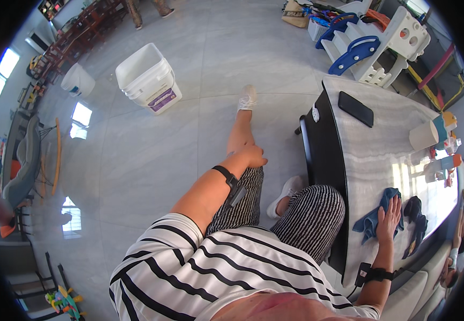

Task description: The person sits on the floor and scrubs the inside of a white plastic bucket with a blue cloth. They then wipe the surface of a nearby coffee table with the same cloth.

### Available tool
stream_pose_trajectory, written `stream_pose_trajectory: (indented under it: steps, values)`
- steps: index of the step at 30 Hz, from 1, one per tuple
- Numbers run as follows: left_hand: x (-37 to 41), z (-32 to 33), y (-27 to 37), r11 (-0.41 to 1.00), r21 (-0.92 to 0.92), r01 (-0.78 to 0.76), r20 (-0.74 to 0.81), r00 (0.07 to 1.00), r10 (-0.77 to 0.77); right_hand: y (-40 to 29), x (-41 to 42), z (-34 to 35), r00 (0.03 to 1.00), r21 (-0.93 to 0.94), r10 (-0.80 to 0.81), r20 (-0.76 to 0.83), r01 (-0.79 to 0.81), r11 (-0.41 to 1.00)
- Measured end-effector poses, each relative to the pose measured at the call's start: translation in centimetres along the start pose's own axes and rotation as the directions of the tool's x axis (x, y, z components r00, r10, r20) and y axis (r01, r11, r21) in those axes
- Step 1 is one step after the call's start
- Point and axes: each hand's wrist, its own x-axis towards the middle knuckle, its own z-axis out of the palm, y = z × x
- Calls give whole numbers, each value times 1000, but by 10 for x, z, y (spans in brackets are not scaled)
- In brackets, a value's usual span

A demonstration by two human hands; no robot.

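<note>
My left hand (252,156) rests at my knee, by the hem of the striped trousers, with its fingers curled in; nothing shows in it. On the stone-patterned coffee table (362,160) at the right, my right hand (388,218) lies flat on a crumpled blue cloth (369,224), its fingers stretched out. A dark, crumpled cloth (416,216) lies just right of that hand. Towards the table's far end is a black phone (355,108), with a paper cup (423,135) to its right.
Bottles (442,162) stand along the table's right side. A large white bucket (147,80) and a smaller one (78,80) stand on the floor. A toy slide (356,52) is beyond the table, and a sofa (408,295) beside it. Other people are in the room.
</note>
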Motion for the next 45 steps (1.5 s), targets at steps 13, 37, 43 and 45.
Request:
stream_pose_trajectory:
  steps: [13,37,43,45]
  values:
    - [-4,22,2,999,41,14,-73,997,-11,-72,-28,-34,995,47,-101,10,100,994]
    - [-12,29,4,1000,28,3,-124,992,0,-65,-34,-27,996,67,-89,0,89,994]
    - [-15,14,4,997,-60,42,-74,996,-46,-54,-24,-20,994,59,-111,-7,112,992]
    - [-14,9,-3,994,-105,37,-79,996,-45,-47,-15,-13,996,32,-86,3,86,996]
